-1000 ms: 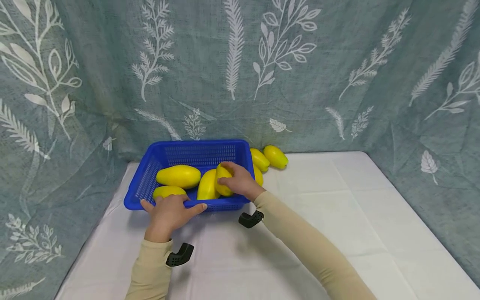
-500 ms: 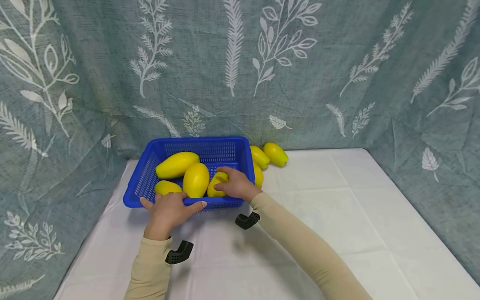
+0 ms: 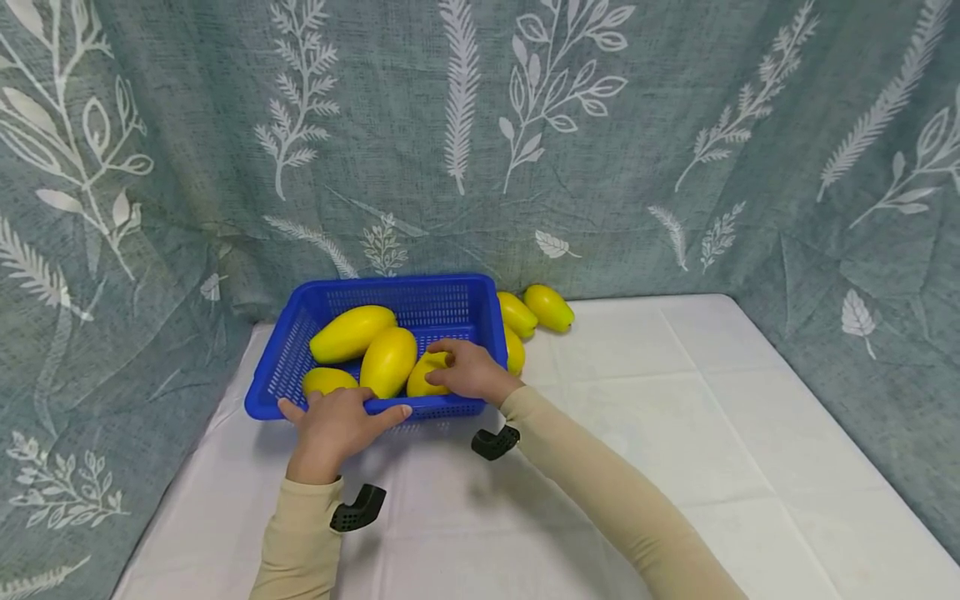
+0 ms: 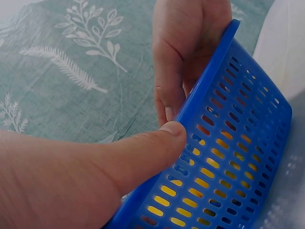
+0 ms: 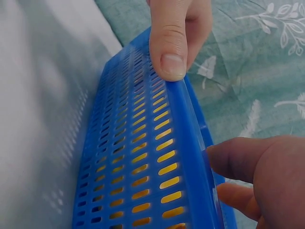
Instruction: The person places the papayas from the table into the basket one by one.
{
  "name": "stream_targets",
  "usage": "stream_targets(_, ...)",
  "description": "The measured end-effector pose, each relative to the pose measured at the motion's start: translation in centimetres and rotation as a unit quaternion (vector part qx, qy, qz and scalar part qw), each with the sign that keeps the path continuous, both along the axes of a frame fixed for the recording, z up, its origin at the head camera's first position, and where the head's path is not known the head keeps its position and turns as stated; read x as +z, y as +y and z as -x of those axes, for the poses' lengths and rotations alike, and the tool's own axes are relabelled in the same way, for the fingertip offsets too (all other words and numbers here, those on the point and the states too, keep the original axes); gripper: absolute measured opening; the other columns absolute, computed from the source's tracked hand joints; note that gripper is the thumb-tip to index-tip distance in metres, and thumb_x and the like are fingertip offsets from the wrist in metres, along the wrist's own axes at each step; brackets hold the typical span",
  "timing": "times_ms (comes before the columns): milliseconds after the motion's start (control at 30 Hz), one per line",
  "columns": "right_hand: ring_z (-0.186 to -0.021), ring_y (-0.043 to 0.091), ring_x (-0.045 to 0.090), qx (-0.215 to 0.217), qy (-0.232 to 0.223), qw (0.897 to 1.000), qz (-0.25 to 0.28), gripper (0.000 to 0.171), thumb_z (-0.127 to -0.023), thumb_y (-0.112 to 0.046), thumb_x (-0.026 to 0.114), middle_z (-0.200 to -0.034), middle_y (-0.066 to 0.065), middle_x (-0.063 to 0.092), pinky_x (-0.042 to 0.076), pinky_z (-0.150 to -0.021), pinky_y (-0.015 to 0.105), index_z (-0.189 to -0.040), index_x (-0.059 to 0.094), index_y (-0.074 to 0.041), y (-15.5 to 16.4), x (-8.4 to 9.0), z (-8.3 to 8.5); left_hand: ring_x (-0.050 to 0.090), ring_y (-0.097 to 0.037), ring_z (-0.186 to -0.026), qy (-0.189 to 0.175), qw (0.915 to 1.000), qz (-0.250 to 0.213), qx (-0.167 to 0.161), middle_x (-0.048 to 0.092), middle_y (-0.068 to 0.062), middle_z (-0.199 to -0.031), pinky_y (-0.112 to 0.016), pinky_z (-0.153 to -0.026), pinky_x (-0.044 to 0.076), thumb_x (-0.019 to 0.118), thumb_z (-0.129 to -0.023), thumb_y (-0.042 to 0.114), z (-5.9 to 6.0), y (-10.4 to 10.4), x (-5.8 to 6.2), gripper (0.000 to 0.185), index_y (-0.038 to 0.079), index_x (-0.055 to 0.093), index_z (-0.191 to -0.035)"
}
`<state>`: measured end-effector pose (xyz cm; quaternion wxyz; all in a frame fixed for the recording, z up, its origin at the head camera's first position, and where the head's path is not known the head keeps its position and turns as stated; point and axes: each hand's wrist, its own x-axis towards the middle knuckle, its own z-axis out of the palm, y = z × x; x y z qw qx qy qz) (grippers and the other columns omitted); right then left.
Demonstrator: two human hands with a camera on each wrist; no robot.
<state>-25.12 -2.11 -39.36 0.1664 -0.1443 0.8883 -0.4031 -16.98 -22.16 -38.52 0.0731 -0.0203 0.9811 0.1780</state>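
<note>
A blue perforated plastic basket (image 3: 279, 379) holds several yellow papayas, one long papaya (image 3: 352, 333) at the back and another papaya (image 3: 390, 360) leaning in the middle. My left hand (image 3: 337, 427) grips the basket's front rim, its thumb (image 4: 164, 143) along the outside and its other fingers over the inner side. A papaya (image 3: 328, 382) shows partly behind those fingers. At the right front corner my right hand (image 3: 472, 368) reaches over the rim, thumb and fingers curled around a papaya (image 3: 423, 379) on the basket floor. The right wrist view hides this papaya's top behind the rim.
Outside the basket's right wall lie more papayas: one papaya (image 3: 547, 308) at the back, a second papaya (image 3: 517, 315) beside it and a third papaya (image 3: 514, 350) partly behind the wall. A white cloth (image 3: 637, 433) covers the table. Patterned green curtains (image 3: 420, 225) enclose its back and sides.
My right hand has lowered its papaya into the front right of the basket. The middle papaya has shifted left, and the long one has turned and moved back. My left hand stays on the rim.
</note>
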Motion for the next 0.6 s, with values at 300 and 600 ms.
stream_targets(300,-0.12,0.033,0.065,-0.047,-0.015,0.991,0.121,0.048,-0.099,-0.021,0.065,-0.144,0.02,0.057,0.06,-0.095,0.041,-0.146,0.055,-0.014,1.7,1.0,0.4,0.028,-0.076,-0.133,-0.011,0.9999,-0.002,-0.001,0.064,-0.031,-0.131,-0.093,-0.1,0.001,0.059,-0.088,0.074,0.1,0.0,-0.3,0.091,-0.004,0.062,-0.136)
stream_targets(600,-0.126,0.038,0.062,-0.173,0.03,0.947,0.268,0.046,-0.101,-0.017,0.059,-0.138,0.019,0.061,0.056,-0.101,0.047,-0.146,0.052,-0.011,7.1,3.8,3.5,0.027,-0.073,-0.135,-0.018,0.9998,0.001,0.002,0.052,-0.032,-0.146,-0.092,-0.101,0.0,0.058,-0.087,0.076,0.3,-0.1,0.0,0.094,-0.002,0.06,-0.139)
